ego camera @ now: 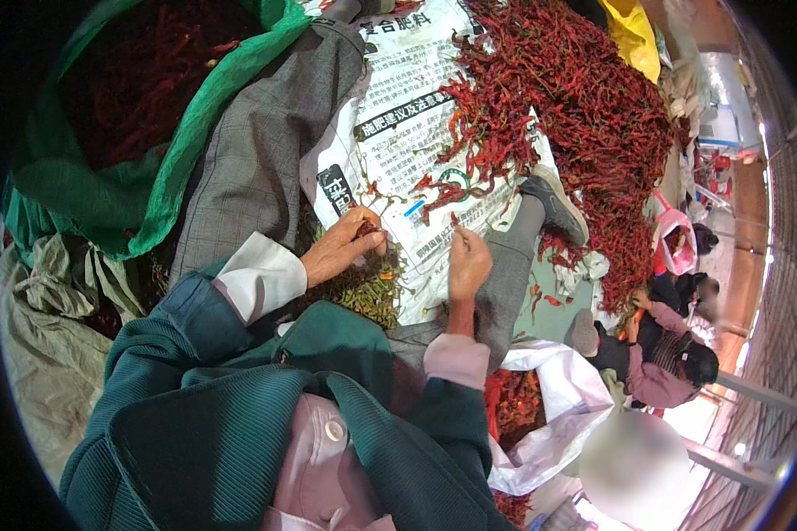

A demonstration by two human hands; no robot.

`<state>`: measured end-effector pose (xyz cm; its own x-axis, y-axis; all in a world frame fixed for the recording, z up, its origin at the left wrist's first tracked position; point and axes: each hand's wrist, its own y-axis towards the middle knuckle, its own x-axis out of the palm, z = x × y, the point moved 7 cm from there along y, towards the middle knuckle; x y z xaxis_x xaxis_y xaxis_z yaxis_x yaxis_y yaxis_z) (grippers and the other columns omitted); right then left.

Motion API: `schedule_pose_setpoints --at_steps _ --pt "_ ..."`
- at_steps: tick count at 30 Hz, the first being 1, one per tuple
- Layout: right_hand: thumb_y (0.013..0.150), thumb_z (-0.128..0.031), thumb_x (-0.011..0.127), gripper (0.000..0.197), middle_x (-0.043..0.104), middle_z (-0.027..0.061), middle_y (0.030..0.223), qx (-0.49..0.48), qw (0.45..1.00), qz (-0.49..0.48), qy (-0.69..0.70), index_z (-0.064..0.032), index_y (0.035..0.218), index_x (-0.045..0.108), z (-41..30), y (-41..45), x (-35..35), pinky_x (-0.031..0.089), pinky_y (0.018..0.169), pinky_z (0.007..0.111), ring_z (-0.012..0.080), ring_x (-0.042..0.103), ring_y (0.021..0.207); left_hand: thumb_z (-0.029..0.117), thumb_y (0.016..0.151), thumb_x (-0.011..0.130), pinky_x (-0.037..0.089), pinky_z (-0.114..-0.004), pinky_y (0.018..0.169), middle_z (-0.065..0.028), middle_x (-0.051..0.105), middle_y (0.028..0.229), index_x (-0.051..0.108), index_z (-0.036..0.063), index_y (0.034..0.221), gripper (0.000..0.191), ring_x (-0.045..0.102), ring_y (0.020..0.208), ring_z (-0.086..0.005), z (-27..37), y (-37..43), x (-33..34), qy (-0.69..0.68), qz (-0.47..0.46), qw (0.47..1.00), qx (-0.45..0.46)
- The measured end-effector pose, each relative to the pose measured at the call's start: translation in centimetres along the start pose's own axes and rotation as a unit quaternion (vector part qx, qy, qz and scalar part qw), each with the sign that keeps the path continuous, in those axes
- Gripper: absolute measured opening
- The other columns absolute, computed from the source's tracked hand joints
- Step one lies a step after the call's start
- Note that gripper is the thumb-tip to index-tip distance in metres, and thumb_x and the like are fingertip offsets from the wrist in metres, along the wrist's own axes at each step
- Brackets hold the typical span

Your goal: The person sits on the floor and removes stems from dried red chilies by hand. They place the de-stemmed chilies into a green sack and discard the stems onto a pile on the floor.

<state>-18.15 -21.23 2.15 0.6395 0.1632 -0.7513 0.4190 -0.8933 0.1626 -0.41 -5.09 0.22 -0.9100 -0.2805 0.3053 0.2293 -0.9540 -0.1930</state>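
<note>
My left hand is curled around a few dark red chili peppers, mostly hidden by the fingers. My right hand has thumb and fingers pinched together, and the red tip of a chili pepper sticks up from them. Between my legs lies a white woven sack with printed writing. Loose red chilies and thin pale stems are scattered on it, beyond my hands. Below and beside my left hand is a heap of greenish-yellow stems.
A large pile of red chilies spreads along the upper right, against my shoe. A green mesh sack of chilies stands at left. Near my right elbow is a white sack holding chilies. Another person sits at right, hands at the pile's edge.
</note>
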Motion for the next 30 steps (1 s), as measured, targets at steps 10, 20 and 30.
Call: schedule_pose_setpoints --at_steps 10,20,30 --pt "0.076 -0.018 0.068 0.021 0.067 0.0081 0.079 0.162 0.974 -0.089 0.130 -0.0008 0.089 0.066 1.0 -0.1 3.3 0.047 0.062 0.025 0.0129 0.063 0.071 0.032 0.093 0.046 0.032 -0.021 0.049 0.0056 0.043 0.065 0.053 0.0077 0.086 0.026 0.037 0.052 -0.0043 -3.2 0.4 -0.5 -0.156 0.012 0.971 -0.178" --pt "0.081 -0.019 0.063 0.024 0.064 0.0044 0.074 0.214 0.955 -0.112 0.173 0.0013 0.094 0.065 -3.9 -1.3 5.1 0.043 0.054 0.021 0.0078 0.054 0.058 0.033 0.091 0.049 0.030 -0.021 0.047 0.0055 0.042 0.065 0.048 0.0120 0.079 0.024 0.036 0.053 -0.0050 -2.6 0.3 -2.2 -0.103 0.103 0.972 -0.187" --pt "0.079 -0.015 0.063 0.020 0.064 0.0075 0.076 0.146 0.986 -0.002 0.078 0.0004 0.092 0.063 5.6 7.6 4.6 0.044 0.054 0.026 0.0125 0.057 0.060 0.038 0.092 0.045 0.031 -0.021 0.048 0.0044 0.047 0.069 0.045 0.0143 0.075 0.029 0.039 0.055 -0.0051 -3.6 1.4 -1.1 -0.119 0.059 0.970 -0.202"
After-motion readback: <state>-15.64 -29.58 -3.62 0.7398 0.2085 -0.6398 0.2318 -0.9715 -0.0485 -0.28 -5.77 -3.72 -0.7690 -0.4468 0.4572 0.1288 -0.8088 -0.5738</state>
